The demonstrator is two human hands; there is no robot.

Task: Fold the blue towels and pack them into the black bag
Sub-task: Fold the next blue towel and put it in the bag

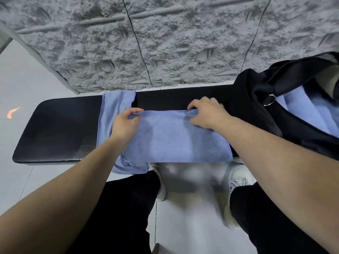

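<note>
With my left hand (pixel 124 123) and right hand (pixel 205 112) each pinching a far corner of the towel (pixel 174 140), I should pull them evenly toward six o'clock, edges matched, across the surface (pixel 60 129).

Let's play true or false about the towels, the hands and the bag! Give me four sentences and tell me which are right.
1. Both hands, left and right, pinch the far edge of the blue towel. True.
2. The black bag holds no towels. False: blue cloth shows inside it.
3. Another towel lies on the bench under the left hand. True.
4. The bag sits left of the towel. False: it sits on the right.
</note>
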